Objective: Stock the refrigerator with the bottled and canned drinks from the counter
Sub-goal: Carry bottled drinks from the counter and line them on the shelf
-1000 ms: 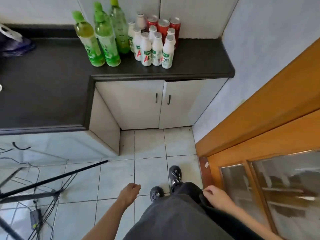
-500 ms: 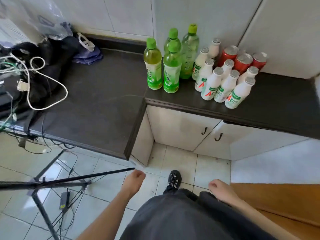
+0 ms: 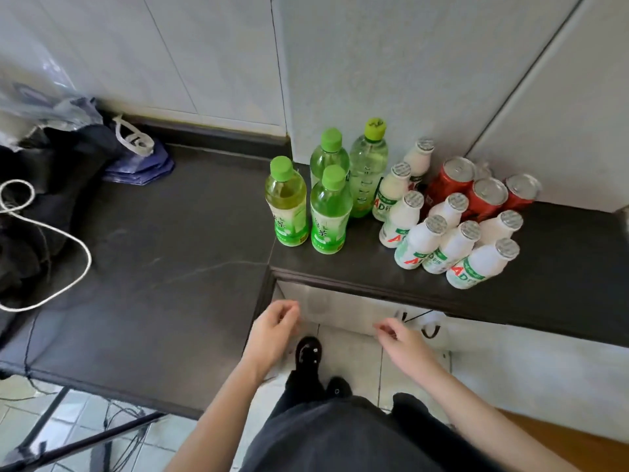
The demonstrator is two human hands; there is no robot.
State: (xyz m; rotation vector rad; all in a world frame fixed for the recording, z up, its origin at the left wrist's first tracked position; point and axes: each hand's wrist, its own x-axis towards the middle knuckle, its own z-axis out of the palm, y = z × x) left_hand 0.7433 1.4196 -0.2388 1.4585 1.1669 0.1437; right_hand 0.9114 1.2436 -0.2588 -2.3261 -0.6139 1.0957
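Observation:
Several green tea bottles (image 3: 329, 212) with green caps stand on the dark counter (image 3: 177, 253) near the wall corner. To their right is a cluster of several small white milk-drink bottles (image 3: 425, 243) with foil lids, and behind those stand three red cans (image 3: 483, 195). My left hand (image 3: 272, 332) and my right hand (image 3: 405, 342) are raised in front of the counter's edge, below the drinks, fingers loosely curled and holding nothing. No refrigerator is in view.
A black bag with a white cable (image 3: 44, 240) and a blue plastic bag (image 3: 143, 165) lie on the counter's left part. White cupboard doors with dark handles (image 3: 429, 330) sit under the counter. A tripod leg (image 3: 68, 444) crosses the floor at lower left.
The view has come closer to the counter and the drinks. Both hands have risen from beside my legs to just below the counter's edge.

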